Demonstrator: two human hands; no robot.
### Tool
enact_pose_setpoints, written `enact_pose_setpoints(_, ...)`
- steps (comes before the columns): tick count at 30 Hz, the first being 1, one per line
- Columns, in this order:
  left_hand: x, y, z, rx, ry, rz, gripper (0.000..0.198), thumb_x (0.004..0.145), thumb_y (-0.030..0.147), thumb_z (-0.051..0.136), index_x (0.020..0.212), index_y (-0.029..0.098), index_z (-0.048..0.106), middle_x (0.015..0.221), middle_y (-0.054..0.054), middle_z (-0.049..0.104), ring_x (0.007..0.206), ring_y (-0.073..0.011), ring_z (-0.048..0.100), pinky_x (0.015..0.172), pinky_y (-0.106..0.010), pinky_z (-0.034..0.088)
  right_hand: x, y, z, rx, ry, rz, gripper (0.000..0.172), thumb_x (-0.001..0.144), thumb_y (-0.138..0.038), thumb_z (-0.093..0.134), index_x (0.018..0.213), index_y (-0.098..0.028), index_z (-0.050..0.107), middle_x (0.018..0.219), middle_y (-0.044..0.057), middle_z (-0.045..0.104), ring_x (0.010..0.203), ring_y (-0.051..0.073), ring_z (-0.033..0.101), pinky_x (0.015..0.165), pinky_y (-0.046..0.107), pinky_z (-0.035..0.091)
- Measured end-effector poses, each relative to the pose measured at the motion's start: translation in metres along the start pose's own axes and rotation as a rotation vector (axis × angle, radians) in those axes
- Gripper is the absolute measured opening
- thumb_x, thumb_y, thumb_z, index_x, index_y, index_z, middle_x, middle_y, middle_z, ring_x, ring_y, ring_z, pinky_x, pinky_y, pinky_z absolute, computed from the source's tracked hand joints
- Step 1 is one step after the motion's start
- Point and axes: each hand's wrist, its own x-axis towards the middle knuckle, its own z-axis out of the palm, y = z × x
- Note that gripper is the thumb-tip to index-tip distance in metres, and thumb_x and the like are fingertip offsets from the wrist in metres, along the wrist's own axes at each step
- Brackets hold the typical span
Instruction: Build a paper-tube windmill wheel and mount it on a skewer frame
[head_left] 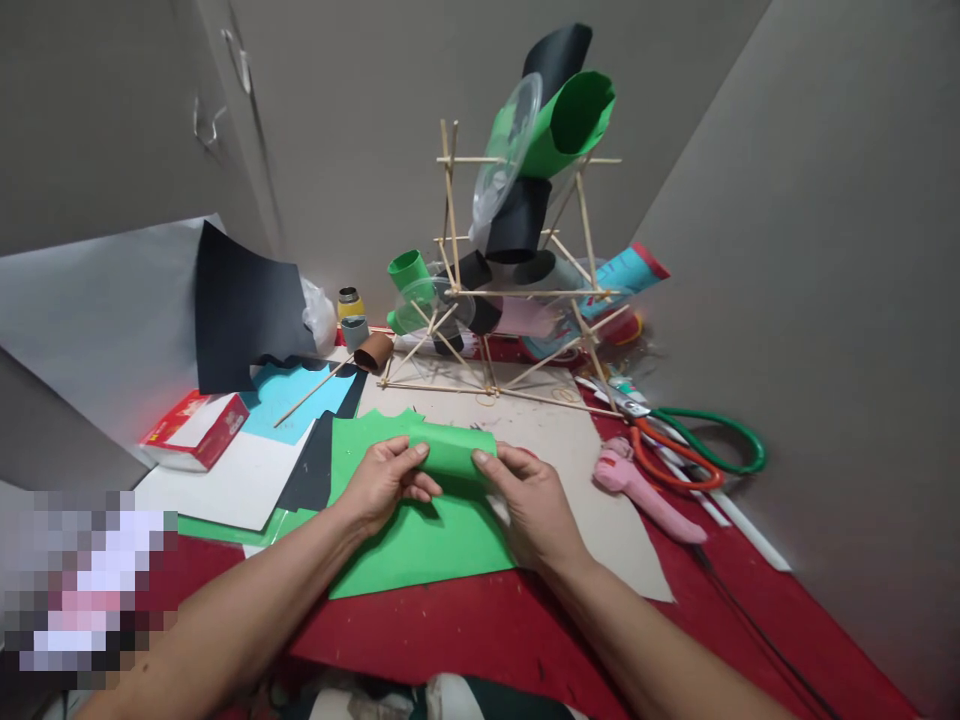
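A curled piece of green paper (456,452) is held level between my two hands. My left hand (386,478) pinches its left end, thumb on the front, while my right hand (529,490) grips the right end the same way. Beneath them lies a larger green sheet (420,550) with a scalloped cut along its top left edge. Beyond my hands stands a stick frame (450,292) carrying a clear disc with green tubes (574,125) and black tubes (517,220) on it.
At right lie orange-and-green-handled scissors (675,455) and a pink glue gun (649,490) with a cord. Left are a red box (196,430), blue paper (289,405), a black sheet (244,310) and a brown paper tube (373,352). A grey board (615,540) covers part of the red tabletop (420,630).
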Motion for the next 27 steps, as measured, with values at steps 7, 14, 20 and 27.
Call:
enact_pose_setpoints(7, 0.0002, 0.0003, 0.0, 0.036, 0.017, 0.031, 0.045, 0.065, 0.042, 0.085, 0.071, 0.017, 0.047, 0.048, 0.007, 0.055, 0.047, -0.013, 0.066, 0.042, -0.016, 0.049, -0.0017, 0.0014, -0.0007, -0.02, -0.033, -0.02, 0.022, 0.074, -0.04, 0.08, 0.089, -0.023, 0.08, 0.077, 0.002, 0.073, 0.078, 0.023, 0.063, 0.073, 0.032, 0.048)
enact_pose_setpoints(14, -0.0003, -0.001, -0.0012, 0.066, -0.025, 0.015, 0.037, 0.07, 0.041, 0.082, 0.074, 0.015, 0.056, 0.051, 0.003, 0.062, 0.048, -0.0124, 0.067, 0.044, -0.017, 0.051, -0.0005, 0.0049, -0.0023, -0.044, -0.054, -0.054, 0.019, 0.075, -0.039, 0.079, 0.087, -0.024, 0.08, 0.085, 0.002, 0.072, 0.083, 0.022, 0.062, 0.079, 0.032, 0.047)
enact_pose_setpoints(20, -0.0001, -0.0027, -0.0032, 0.088, -0.022, 0.038, 0.033, 0.074, 0.039, 0.079, 0.075, 0.014, 0.058, 0.053, 0.003, 0.063, 0.048, -0.0108, 0.066, 0.045, -0.016, 0.05, 0.0016, 0.0044, -0.0011, -0.077, -0.041, -0.079, 0.021, 0.077, -0.041, 0.076, 0.072, -0.021, 0.075, 0.072, 0.0, 0.064, 0.07, 0.018, 0.055, 0.073, 0.03, 0.046)
enact_pose_setpoints(27, -0.0018, -0.0001, -0.0008, 0.103, 0.009, 0.041, 0.037, 0.071, 0.042, 0.081, 0.078, 0.014, 0.059, 0.056, 0.004, 0.061, 0.048, -0.0101, 0.064, 0.044, -0.016, 0.048, 0.0018, 0.0052, -0.0012, -0.086, -0.054, -0.084, 0.023, 0.078, -0.041, 0.075, 0.072, -0.02, 0.073, 0.071, -0.001, 0.062, 0.068, 0.017, 0.054, 0.07, 0.029, 0.045)
